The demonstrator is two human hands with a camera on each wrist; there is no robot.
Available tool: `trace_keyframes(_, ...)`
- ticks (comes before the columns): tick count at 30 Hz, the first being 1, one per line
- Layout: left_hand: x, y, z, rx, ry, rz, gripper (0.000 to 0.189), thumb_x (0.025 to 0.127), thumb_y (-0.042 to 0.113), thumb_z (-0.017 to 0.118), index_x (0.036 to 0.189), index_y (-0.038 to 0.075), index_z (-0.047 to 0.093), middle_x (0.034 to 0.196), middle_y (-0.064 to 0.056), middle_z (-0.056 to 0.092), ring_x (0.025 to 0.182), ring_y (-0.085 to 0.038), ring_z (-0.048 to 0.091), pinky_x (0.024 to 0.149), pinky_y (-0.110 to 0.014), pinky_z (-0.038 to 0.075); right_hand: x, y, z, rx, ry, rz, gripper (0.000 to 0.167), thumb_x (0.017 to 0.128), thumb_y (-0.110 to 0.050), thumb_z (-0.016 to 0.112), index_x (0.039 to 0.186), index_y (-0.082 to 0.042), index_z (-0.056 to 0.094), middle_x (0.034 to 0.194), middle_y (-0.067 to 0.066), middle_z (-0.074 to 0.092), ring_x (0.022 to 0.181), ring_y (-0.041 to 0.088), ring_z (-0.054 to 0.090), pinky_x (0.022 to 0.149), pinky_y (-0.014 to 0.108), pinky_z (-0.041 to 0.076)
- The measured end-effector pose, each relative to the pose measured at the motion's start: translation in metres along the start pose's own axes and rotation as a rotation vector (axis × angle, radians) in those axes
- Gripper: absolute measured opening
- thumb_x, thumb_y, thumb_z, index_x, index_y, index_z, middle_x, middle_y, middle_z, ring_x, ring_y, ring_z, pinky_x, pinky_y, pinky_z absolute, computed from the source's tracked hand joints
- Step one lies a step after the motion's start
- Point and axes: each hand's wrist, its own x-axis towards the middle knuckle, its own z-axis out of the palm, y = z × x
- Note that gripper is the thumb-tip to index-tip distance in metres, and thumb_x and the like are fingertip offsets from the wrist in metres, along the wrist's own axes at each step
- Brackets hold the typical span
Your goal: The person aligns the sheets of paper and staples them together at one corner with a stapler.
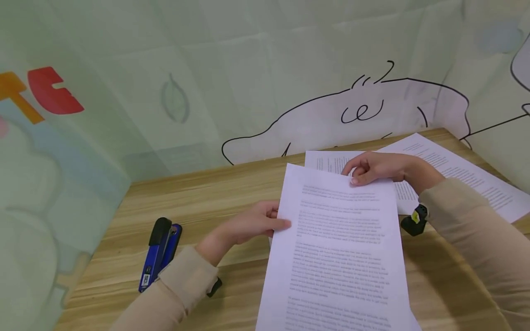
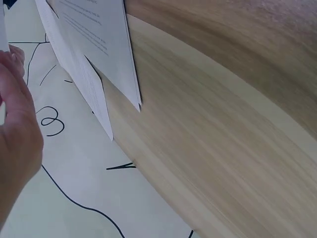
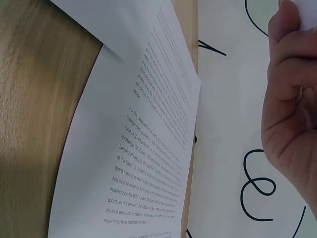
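A printed sheet of paper point(image 1: 339, 257) is held up over the table in the head view, tilted toward me; its lower end runs out of the frame. My left hand point(image 1: 250, 224) pinches its left edge, thumb on the printed face and fingers behind. At the top right edge, my right hand point(image 1: 383, 168) pinches the same sheet between thumb and curled fingers. Another corner of paper shows at the lower right, so more than one sheet may be held. The left wrist view catches part of my left hand point(image 2: 17, 124), and the right wrist view my right hand point(image 3: 292, 109).
More printed sheets point(image 1: 459, 177) lie at the back right of the wooden table point(image 1: 223, 188), partly under the right forearm. A blue and black stapler point(image 1: 155, 257) stands at the left. Behind the table hangs a pale cloth point(image 1: 232, 92) with drawings.
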Motion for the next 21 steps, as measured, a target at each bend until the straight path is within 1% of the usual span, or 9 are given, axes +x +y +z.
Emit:
trace_keyframes(2,0.000,0.000,0.001,-0.012,0.013,0.001,0.032,0.091,-0.002,0.054,0.122,-0.008,0.048,0.107,-0.022,0.064,0.087,-0.022,0.066,0.074,-0.036,0.053,0.001,-0.001,0.001,-0.003,0.011,0.034,0.019,0.090,-0.006,0.059,0.109,-0.004,0.059,0.096,0.017,0.067,0.077,0.036,0.067,0.061,0.038,0.054)
trace_keyframes(6,-0.001,-0.001,0.002,-0.044,0.030,-0.004,0.033,0.091,-0.006,0.052,0.122,-0.013,0.045,0.109,-0.027,0.062,0.087,-0.020,0.066,0.077,-0.038,0.053,-0.001,-0.001,0.001,0.023,0.028,0.099,0.012,0.090,-0.007,0.060,0.102,-0.006,0.061,0.092,0.013,0.068,0.075,0.026,0.068,0.061,0.033,0.055)
trace_keyframes(9,-0.003,-0.002,0.002,-0.059,0.056,-0.016,0.034,0.091,-0.006,0.052,0.123,-0.013,0.044,0.110,-0.028,0.061,0.088,-0.020,0.065,0.079,-0.038,0.052,-0.003,0.001,0.002,0.051,0.059,0.132,0.012,0.089,-0.008,0.061,0.101,-0.006,0.062,0.095,0.012,0.068,0.079,0.025,0.067,0.067,0.035,0.055)
trace_keyframes(11,-0.004,-0.004,0.000,-0.067,0.087,-0.026,0.035,0.091,-0.006,0.052,0.124,-0.013,0.044,0.110,-0.027,0.061,0.088,-0.020,0.065,0.080,-0.037,0.052,-0.004,0.001,0.003,0.086,0.116,0.154,0.013,0.088,-0.008,0.062,0.101,-0.006,0.063,0.099,0.013,0.067,0.083,0.026,0.065,0.071,0.037,0.054)
trace_keyframes(13,-0.005,-0.006,-0.001,-0.075,0.121,-0.037,0.037,0.091,-0.005,0.053,0.126,-0.012,0.044,0.111,-0.026,0.062,0.089,-0.019,0.065,0.080,-0.036,0.052,-0.006,0.001,0.004,0.148,0.193,0.177,0.013,0.088,-0.008,0.063,0.101,-0.007,0.063,0.104,0.013,0.066,0.086,0.027,0.064,0.076,0.038,0.053)
trace_keyframes(17,-0.006,-0.010,-0.003,-0.095,0.189,-0.054,0.039,0.091,-0.004,0.054,0.128,-0.009,0.044,0.112,-0.023,0.062,0.090,-0.019,0.064,0.080,-0.035,0.052,-0.007,-0.001,0.008,0.301,0.353,0.213,0.014,0.087,-0.009,0.064,0.101,-0.011,0.066,0.103,0.009,0.066,0.087,0.024,0.064,0.078,0.033,0.053)
trace_keyframes(19,-0.007,-0.011,-0.004,-0.101,0.223,-0.056,0.038,0.091,-0.003,0.054,0.127,-0.010,0.045,0.111,-0.022,0.062,0.089,-0.018,0.065,0.078,-0.032,0.052,-0.006,-0.002,0.011,0.366,0.408,0.221,0.022,0.088,-0.009,0.064,0.110,-0.008,0.061,0.100,0.007,0.067,0.086,0.023,0.065,0.077,0.031,0.053)
trace_keyframes(21,-0.008,-0.013,-0.004,-0.108,0.257,-0.062,0.036,0.091,-0.003,0.054,0.126,-0.010,0.047,0.108,-0.021,0.064,0.087,-0.017,0.065,0.074,-0.029,0.053,-0.006,-0.004,0.015,0.408,0.445,0.225,0.039,0.088,-0.010,0.063,0.125,-0.005,0.050,0.098,0.006,0.067,0.085,0.021,0.066,0.076,0.030,0.053)
